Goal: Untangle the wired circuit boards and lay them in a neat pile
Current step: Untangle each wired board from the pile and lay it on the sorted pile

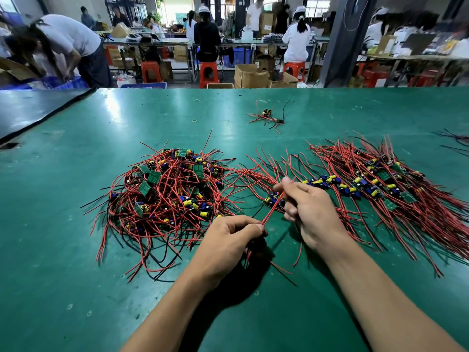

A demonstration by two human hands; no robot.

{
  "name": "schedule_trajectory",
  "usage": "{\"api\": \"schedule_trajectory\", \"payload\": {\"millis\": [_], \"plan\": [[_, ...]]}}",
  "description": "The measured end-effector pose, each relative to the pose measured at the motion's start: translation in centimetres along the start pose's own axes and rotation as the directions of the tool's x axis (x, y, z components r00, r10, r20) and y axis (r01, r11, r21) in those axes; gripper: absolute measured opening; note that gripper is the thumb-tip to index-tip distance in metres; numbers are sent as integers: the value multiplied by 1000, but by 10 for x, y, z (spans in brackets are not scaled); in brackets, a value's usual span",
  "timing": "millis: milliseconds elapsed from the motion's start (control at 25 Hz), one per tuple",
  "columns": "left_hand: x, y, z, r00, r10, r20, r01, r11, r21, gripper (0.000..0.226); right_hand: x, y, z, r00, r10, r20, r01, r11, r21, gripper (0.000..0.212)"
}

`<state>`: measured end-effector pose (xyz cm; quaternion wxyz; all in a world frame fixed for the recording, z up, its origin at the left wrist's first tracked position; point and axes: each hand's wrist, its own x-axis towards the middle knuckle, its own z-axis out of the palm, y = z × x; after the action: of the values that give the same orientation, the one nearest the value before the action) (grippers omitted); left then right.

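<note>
A tangled heap of small circuit boards with red and black wires (167,194) lies on the green table (63,250), left of centre. To the right, a combed-out row of boards (368,184) lies with its wires fanned toward me. Between them my right hand (309,212) holds one small board (272,200) by its fingers, just above the table. My left hand (228,245) pinches the red wires (269,214) that run from that board, pulled taut between both hands.
A small separate cluster of wired boards (266,116) lies farther back on the table, with a rubber band (194,120) beside it. More wires (454,138) poke in at the right edge. A black mat (30,110) covers the far left. People work at benches behind.
</note>
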<state>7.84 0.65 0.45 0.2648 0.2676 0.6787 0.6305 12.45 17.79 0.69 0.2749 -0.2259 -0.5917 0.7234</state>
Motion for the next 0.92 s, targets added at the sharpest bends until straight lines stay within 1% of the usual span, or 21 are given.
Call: {"api": "schedule_trajectory", "payload": {"millis": [120, 200, 240, 280, 320, 360, 400, 480, 560, 600, 640, 680, 720, 800, 840, 920], "plan": [[0, 2, 0, 999, -17, 39, 17, 1000, -9, 20, 2, -2, -1, 996, -46, -73, 51, 996, 77, 30], [0, 3, 0, 999, -20, 42, 20, 1000, -7, 21, 2, -2, -1, 990, -101, -100, 105, 994, 38, 29], [0, 4, 0, 999, -21, 45, 22, 1000, -4, 22, 1, -1, -2, 977, -173, -122, 164, 983, -85, 28], [0, 5, -1, 998, -26, 48, 26, 1000, 4, 22, 1, 0, -5, 948, -288, -136, 240, 926, -292, 28], [0, 5, -1, 998, -35, 52, 35, 999, 4, 22, 1, 2, -7, 900, -418, -127, 307, 812, -497, 28], [0, 6, -2, 997, -50, 58, 51, 999, -11, 22, 0, 2, -8, 853, -510, -110, 343, 707, -619, 27], [0, 7, -3, 995, -71, 67, 74, 996, -50, 23, -1, 2, -8, 835, -540, -103, 355, 672, -650, 28], [-2, 11, -4, 989, -116, 97, 132, 974, -183, 19, -4, -2, -7, 878, -467, -100, 328, 741, -586, 35], [-3, 16, -6, 986, -121, 111, 150, 940, -307, 7, -6, -5, -4, 925, -366, -98, 277, 830, -483, 55], [-3, 18, -7, 989, -108, 97, 135, 929, -346, 8, -6, -6, -4, 939, -333, -91, 262, 858, -442, 61], [-3, 21, -8, 993, -93, 72, 113, 922, -370, 13, -8, -7, -3, 945, -319, -72, 264, 873, -410, 61], [-2, 23, -10, 997, -75, 36, 83, 918, -389, 17, -10, -8, -1, 945, -327, -32, 286, 867, -408, 53], [-2, 25, -11, 998, -59, -3, 53, 908, -415, 20, -12, -7, 1, 936, -352, 28, 327, 834, -443, 41], [-1, 30, -14, 997, -32, -68, -5, 872, -489, 23, -17, -3, 6, 899, -387, 203, 434, 738, -516, 13], [-1, 31, -16, 995, -30, -100, -28, 846, -532, 23, -21, -1, 10, 874, -381, 302, 486, 705, -516, 6], [0, 32, -20, 988, -42, -151, -54, 814, -579, 22, -28, 5, 17, 806, -394, 442, 586, 635, -502, 20]]}}
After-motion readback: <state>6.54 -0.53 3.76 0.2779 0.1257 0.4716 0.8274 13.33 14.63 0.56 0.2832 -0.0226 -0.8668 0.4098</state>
